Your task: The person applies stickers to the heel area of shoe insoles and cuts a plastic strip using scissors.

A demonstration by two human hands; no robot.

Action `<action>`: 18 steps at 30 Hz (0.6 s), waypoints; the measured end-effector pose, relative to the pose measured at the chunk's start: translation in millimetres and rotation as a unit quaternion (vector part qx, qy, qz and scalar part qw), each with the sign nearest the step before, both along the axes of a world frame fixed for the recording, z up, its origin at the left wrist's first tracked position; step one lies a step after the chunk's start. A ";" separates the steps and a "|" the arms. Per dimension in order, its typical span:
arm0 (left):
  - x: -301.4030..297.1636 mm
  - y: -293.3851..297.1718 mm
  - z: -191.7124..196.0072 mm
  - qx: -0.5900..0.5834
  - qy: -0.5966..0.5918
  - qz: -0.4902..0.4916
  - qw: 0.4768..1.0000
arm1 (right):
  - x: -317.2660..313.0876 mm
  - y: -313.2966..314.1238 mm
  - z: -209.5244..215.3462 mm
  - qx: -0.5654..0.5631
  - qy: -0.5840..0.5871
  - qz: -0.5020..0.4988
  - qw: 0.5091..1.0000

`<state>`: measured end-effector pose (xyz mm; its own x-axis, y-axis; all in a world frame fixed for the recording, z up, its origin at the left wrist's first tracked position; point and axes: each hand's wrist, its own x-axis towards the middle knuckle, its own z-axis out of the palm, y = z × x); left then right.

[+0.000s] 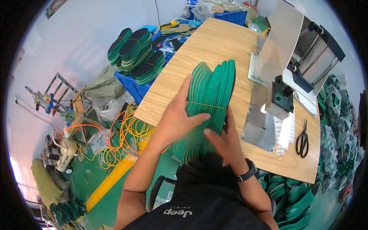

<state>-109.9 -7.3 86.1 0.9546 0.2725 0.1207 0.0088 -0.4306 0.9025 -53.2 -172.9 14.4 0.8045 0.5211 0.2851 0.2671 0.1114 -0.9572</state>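
One bundle of green insoles (pixel 216 84), belted by a thin yellow band (pixel 207 105), sits at the centre, seen against the wooden surface (pixel 184 65). The left hand (pixel 174 119) is clamped on its 9 o'clock side, thumb across the face; the right hand (pixel 226 141) grips it from 4 o'clock. Black scissors (pixel 304 133) lie toward 4 o'clock, stacked insoles (pixel 134 50) at 10.
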 end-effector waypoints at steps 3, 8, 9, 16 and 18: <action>0.3 19.4 -23.5 0.033 -0.030 0.000 0.999 | 7.4 -15.4 -12.5 -0.127 -0.041 -0.063 0.989; 6.5 17.0 -37.1 0.055 0.056 -0.048 0.996 | -5.0 -2.8 1.5 -0.101 -0.138 -0.124 0.977; 7.7 14.2 -33.4 0.031 0.073 -0.063 0.995 | -3.3 1.4 4.3 -0.092 -0.145 -0.101 0.980; 15.2 12.7 -26.4 -0.040 0.047 -0.036 0.997 | -0.5 10.8 -7.2 -0.078 -0.116 -0.111 0.984; 12.2 12.6 -30.1 -0.121 0.014 -0.052 0.991 | 1.5 5.9 -11.8 -0.074 -0.063 -0.093 0.991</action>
<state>-97.8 5.3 56.0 0.9812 0.1897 0.0360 0.0029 -0.2013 0.9795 -51.7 -166.9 2.6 0.8541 0.4096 0.3206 0.3874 -0.0896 -0.9175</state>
